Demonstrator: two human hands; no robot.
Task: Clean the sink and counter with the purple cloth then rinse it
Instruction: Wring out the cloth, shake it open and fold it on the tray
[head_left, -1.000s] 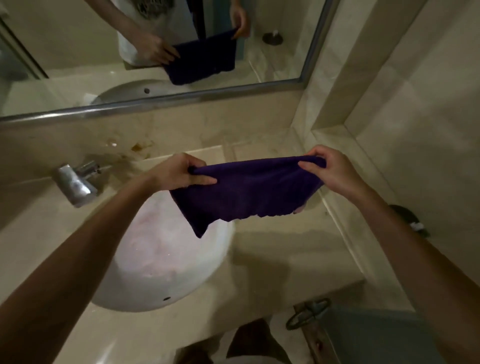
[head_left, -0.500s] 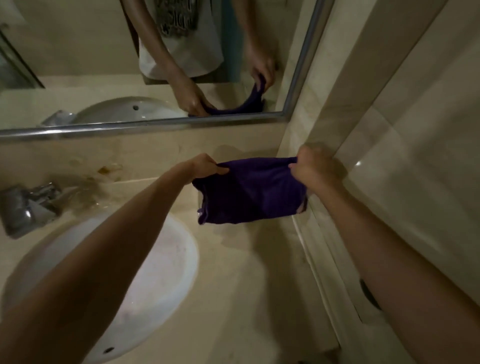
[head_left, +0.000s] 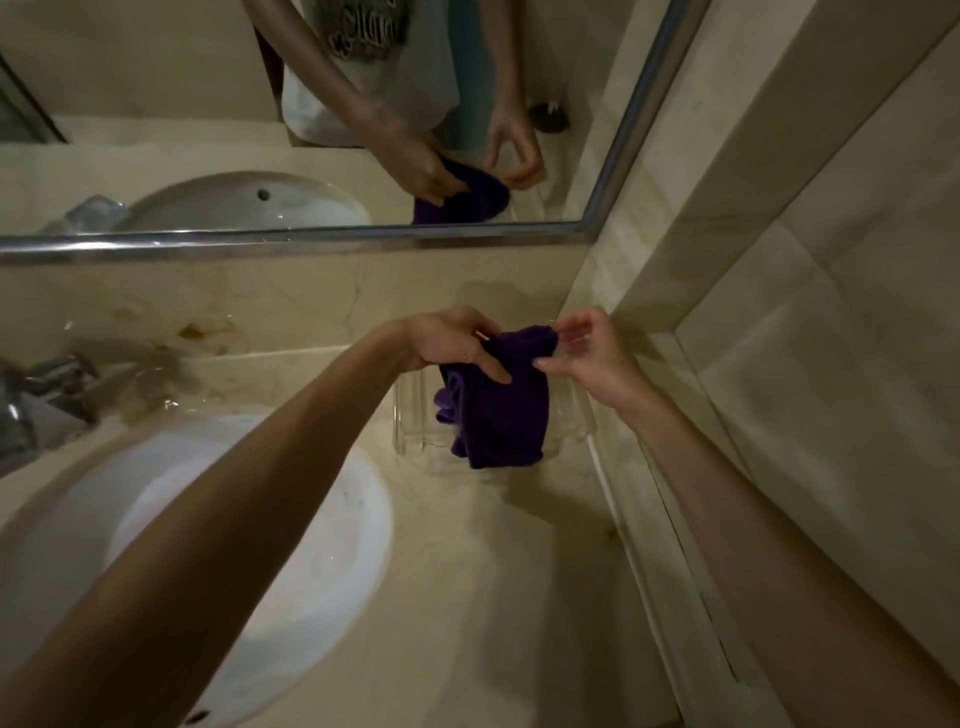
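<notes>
The purple cloth (head_left: 498, 410) hangs bunched and folded at the counter's back right corner, its lower part draped over a clear tray (head_left: 410, 439). My left hand (head_left: 447, 338) grips the cloth's upper left part, with fingers laid across it. At the top right corner, my right hand (head_left: 597, 353) pinches the cloth between thumb and fingertips. The white oval sink (head_left: 291, 545) lies lower left, under my left forearm. The beige stone counter (head_left: 493, 597) surrounds it.
A chrome tap (head_left: 36, 405) stands at the left, with brown stains on the splashback (head_left: 192, 330) behind it. The mirror (head_left: 156, 104) above reflects both hands and the cloth. A tiled wall and raised ledge (head_left: 670, 519) close off the right side.
The cloth was stretched wide between both hands over the sink. My hands have come together and moved to the back right corner; the cloth now hangs folded over the clear tray.
</notes>
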